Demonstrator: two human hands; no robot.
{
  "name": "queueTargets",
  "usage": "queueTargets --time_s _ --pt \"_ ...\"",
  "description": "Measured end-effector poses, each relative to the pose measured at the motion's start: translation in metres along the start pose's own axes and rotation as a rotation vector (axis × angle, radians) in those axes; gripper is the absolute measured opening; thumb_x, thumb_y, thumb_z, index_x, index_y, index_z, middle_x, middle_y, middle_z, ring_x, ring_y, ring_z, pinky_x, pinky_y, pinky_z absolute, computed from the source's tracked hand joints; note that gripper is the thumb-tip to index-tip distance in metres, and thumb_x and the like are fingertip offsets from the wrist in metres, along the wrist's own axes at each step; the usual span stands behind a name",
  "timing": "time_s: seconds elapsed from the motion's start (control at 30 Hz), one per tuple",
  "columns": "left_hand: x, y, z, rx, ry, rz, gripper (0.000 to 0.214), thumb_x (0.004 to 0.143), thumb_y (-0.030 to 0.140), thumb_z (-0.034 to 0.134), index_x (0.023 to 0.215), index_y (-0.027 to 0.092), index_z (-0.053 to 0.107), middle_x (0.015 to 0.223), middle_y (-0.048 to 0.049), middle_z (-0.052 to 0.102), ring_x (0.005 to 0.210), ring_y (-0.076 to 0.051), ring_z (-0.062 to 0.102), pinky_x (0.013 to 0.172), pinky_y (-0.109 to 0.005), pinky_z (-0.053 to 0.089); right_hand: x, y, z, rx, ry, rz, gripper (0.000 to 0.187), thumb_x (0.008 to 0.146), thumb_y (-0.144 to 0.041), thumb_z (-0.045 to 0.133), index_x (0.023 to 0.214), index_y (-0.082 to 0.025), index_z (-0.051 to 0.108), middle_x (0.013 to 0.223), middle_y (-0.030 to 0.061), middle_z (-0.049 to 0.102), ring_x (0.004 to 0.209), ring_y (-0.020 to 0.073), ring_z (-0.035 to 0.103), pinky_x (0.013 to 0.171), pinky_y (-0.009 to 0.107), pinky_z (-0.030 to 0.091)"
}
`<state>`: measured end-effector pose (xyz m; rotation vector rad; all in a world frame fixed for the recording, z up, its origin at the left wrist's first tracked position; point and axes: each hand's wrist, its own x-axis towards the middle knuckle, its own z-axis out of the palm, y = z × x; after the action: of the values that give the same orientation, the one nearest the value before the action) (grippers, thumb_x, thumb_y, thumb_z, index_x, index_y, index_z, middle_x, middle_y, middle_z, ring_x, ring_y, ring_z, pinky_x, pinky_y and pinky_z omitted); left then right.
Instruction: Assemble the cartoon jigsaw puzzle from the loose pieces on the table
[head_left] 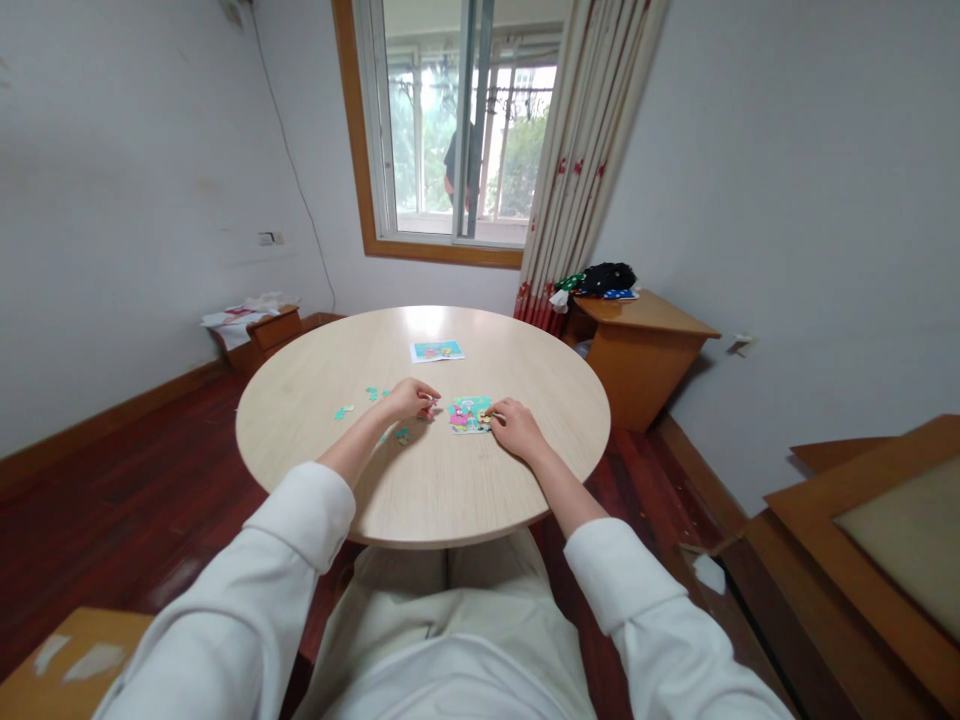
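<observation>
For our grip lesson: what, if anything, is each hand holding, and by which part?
Left hand: seemingly a small puzzle piece, exact part unclear. Right hand: fingers at the right edge of the puzzle; grip unclear.

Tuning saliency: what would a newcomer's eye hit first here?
Probably the partly assembled jigsaw puzzle on the pale round table, the right hand at its right edge. Next, the left hand, left of the puzzle near loose teal pieces. Behind, the red-flowered curtain hangs right of the window.

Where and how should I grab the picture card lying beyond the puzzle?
Probably pinch the picture card by its near edge, coming from the person's side: it looks thin and lies roughly flat on the table, with that edge free of the puzzle.
</observation>
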<state>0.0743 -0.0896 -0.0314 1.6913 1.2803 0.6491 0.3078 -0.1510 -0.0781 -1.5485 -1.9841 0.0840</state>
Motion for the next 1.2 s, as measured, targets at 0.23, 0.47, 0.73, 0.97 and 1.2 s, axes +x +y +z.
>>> queueTargets --time_s 0.23,0.47,0.73,0.97,1.2 --pt "0.002 0.002 0.010 -0.071 0.017 -0.031 0.013 0.078 0.010 0.069 0.089 0.011 0.062 0.054 0.0029 0.061 0.052 -0.011 0.064 0.064 -0.027 0.055 0.000 -0.002 -0.001 -0.003 -0.004 0.005 0.020 0.082 -0.015 0.052 0.091 -0.021 0.069 0.101 0.0061 0.065 0.098 0.0184 0.057 0.090 0.032 0.040" --pt "0.006 0.003 0.018 0.015 0.010 -0.066 0.008 0.075 0.014 0.071 0.073 0.012 0.064 0.056 -0.0009 0.065 0.060 -0.015 0.067 0.064 -0.026 0.054 0.000 -0.001 0.000 -0.009 -0.003 0.003 0.020 0.082 -0.015 0.053 0.091 -0.021 0.069 0.100 0.0064 0.065 0.098 0.0189 0.057 0.089 0.033 0.040" --pt "0.004 0.009 0.022 0.183 0.061 -0.084 0.001 0.074 0.012 0.067 0.074 0.012 0.068 0.052 -0.0007 0.063 0.053 -0.013 0.062 0.058 -0.023 0.051 0.001 -0.001 0.001 -0.006 0.007 0.001 0.019 0.082 -0.015 0.052 0.089 -0.021 0.069 0.099 0.0058 0.065 0.098 0.0187 0.056 0.090 0.032 0.040" --pt "0.004 0.012 0.024 0.441 0.096 0.000 0.008 0.075 0.015 0.065 0.076 0.012 0.072 0.058 -0.0032 0.066 0.056 -0.014 0.060 0.058 -0.024 0.047 0.000 -0.003 -0.001 -0.006 0.003 0.005 0.020 0.081 -0.015 0.052 0.090 -0.021 0.069 0.099 0.0057 0.065 0.098 0.0185 0.057 0.089 0.032 0.041" --pt "0.007 0.020 0.025 0.588 0.091 0.024 0.006 0.071 0.013 0.069 0.075 0.012 0.072 0.081 -0.0112 0.073 0.078 -0.020 0.066 0.070 -0.025 0.048 0.000 -0.005 -0.002 -0.002 -0.004 0.011 0.021 0.082 -0.015 0.052 0.091 -0.020 0.069 0.100 0.0066 0.065 0.098 0.0190 0.056 0.090 0.033 0.041"
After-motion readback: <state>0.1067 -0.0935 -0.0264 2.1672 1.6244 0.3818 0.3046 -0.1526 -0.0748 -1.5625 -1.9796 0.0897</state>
